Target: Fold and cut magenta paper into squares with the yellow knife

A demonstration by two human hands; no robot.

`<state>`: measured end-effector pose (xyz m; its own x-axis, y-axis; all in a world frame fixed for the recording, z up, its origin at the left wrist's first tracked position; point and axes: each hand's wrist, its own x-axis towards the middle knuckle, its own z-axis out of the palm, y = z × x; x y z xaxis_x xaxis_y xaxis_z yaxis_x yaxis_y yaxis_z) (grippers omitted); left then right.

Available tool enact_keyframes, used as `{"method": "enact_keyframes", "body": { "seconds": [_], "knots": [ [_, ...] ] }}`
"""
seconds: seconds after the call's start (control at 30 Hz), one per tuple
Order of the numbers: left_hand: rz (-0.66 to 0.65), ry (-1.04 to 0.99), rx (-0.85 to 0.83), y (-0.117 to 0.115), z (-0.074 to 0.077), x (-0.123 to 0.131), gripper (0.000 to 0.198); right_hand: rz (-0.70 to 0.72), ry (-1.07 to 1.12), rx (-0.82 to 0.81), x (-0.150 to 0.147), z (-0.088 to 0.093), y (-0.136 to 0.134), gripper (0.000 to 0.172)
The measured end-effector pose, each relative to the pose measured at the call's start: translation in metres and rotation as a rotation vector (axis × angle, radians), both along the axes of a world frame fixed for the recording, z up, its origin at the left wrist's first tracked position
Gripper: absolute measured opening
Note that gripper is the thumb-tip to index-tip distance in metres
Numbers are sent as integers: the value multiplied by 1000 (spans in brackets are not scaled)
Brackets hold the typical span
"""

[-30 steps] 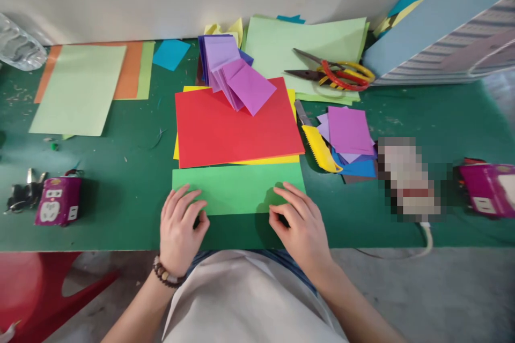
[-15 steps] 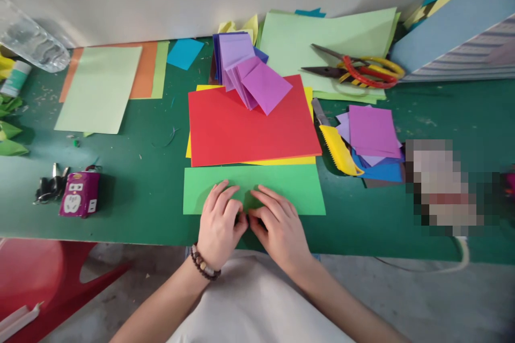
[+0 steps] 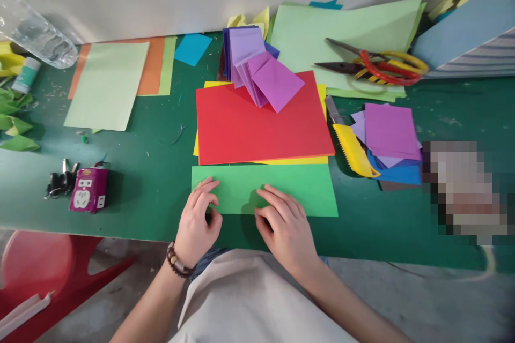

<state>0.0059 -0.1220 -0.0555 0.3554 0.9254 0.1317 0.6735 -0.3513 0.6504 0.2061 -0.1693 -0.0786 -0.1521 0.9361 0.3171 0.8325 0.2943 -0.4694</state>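
Note:
A strip of green paper (image 3: pixel 237 190) lies lengthwise near the table's front edge. My left hand (image 3: pixel 196 220) is at its left end, thumb and forefinger pinched at the near edge, other fingertips resting on top. Right of the middle, my right hand (image 3: pixel 286 225) pinches the same edge, its other fingers curved over the sheet. What lies under the fingertips is hidden. Just beyond the strip, a red sheet (image 3: pixel 257 131) rests on a yellow sheet (image 3: pixel 298 160). Folded purple papers (image 3: pixel 277 83) are fanned across the red sheet's far edge.
Scissors (image 3: pixel 378 67) lie on pale green sheets (image 3: pixel 306 27) at the back. A yellow-handled cutter (image 3: pixel 354 150) sits beside purple squares (image 3: pixel 392 131). To the left are keys (image 3: pixel 60 182), a purple socket block (image 3: pixel 89 190), a glue stick (image 3: pixel 26 75) and a plastic bottle (image 3: pixel 38 32).
My left hand has slid left along the green paper's near edge, away from my right hand. The right hand keeps its place on the strip. The whole view has shifted slightly.

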Motion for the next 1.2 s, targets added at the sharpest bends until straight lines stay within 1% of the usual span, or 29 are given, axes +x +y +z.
{"method": "enact_keyframes", "body": {
  "seconds": [0.1,0.23,0.33,0.4,0.43,0.47,0.53,0.6,0.7,0.8,0.87,0.9,0.97,1.03,1.07,1.13,1.2],
  "knots": [
    [-45,-16,-42,1,1,-4,32,24,-19,21,-12,2,2,11],
    [-69,-15,-39,2,1,-4,32,61,-23,39,-34,3,6,12],
    [-56,4,-21,0,1,-4,26,89,38,11,-36,5,8,12],
    [-38,25,-6,-1,0,-1,18,72,101,-1,-23,6,9,9],
    [-25,38,8,-3,-1,1,13,40,123,6,-13,6,9,8],
    [-11,53,24,-4,-2,5,11,-5,122,17,-1,6,8,9],
    [22,91,57,-5,-3,12,16,-140,54,38,24,3,6,19],
    [59,132,74,-5,-5,19,25,-234,-62,11,42,-1,3,30],
    [85,166,71,-2,-6,20,27,-279,-140,-50,53,-7,-3,41],
    [117,150,66,-1,-5,6,31,-268,-87,-72,57,-8,-4,43],
    [211,76,16,-2,-1,-7,40,-282,-16,-56,64,-3,-3,43],
    [271,-5,-36,-3,2,-13,42,-310,23,-45,69,0,-2,43],
    [364,-264,-184,-5,10,-23,43,-428,80,-69,81,6,0,46],
    [424,-531,-368,-6,18,-28,45,-498,156,-182,91,11,4,52],
    [451,-631,-453,-6,22,-29,46,-527,181,-228,96,12,6,55],
    [513,-751,-567,-4,27,-31,49,-566,215,-326,102,13,9,60],
    [559,-827,-622,-1,28,-32,50,-596,270,-394,106,12,10,65]
  ]
}}
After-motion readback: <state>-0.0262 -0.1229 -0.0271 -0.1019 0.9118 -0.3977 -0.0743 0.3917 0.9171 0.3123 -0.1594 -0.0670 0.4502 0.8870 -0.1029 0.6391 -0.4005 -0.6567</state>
